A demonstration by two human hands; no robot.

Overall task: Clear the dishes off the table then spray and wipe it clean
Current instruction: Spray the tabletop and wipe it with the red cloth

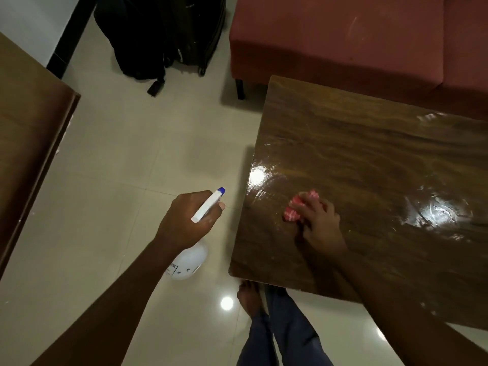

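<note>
A dark wooden table [369, 143] fills the right side, its glossy top streaked wet near the front left corner and at the right. My right hand [320, 220] presses a bunched red-and-white cloth [295, 210] flat on the tabletop near that corner. My left hand [187, 220] is off the table's left edge, above the floor, gripping a white spray bottle [190, 260] by its neck. The bottle's white head with a blue nozzle [221, 191] points toward the table. No dishes show on the visible tabletop.
A red upholstered sofa [343, 40] stands just behind the table. A black backpack [158, 35] lies on the pale tiled floor [132, 154] at the top centre. Brown wooden furniture [29, 143] lines the left edge. My bare foot [249, 297] and a trouser leg are below the table's front corner.
</note>
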